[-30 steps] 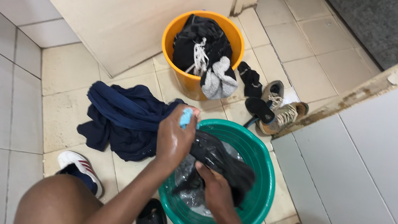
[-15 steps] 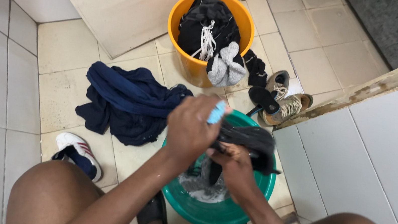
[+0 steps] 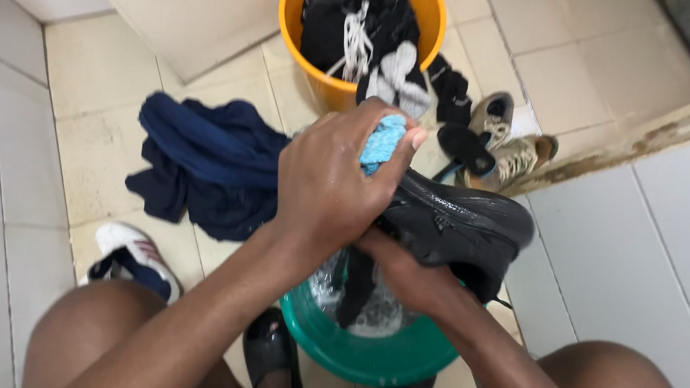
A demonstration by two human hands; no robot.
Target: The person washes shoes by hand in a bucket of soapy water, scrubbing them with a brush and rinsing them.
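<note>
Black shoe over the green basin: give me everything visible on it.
The black shoe is wet and glossy, of smooth synthetic-looking material with stitched seams on its side. It lies roughly level, on its side, above the green basin of soapy water. The right hand grips it from underneath; the left hand presses a light blue cloth against its upper edge. A dark strip, perhaps a lace or tongue, hangs toward the water.

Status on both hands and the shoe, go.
Left hand gripping blue cloth against black shoe. Right hand holding shoe from below, over green basin. Nothing in the way.
</note>
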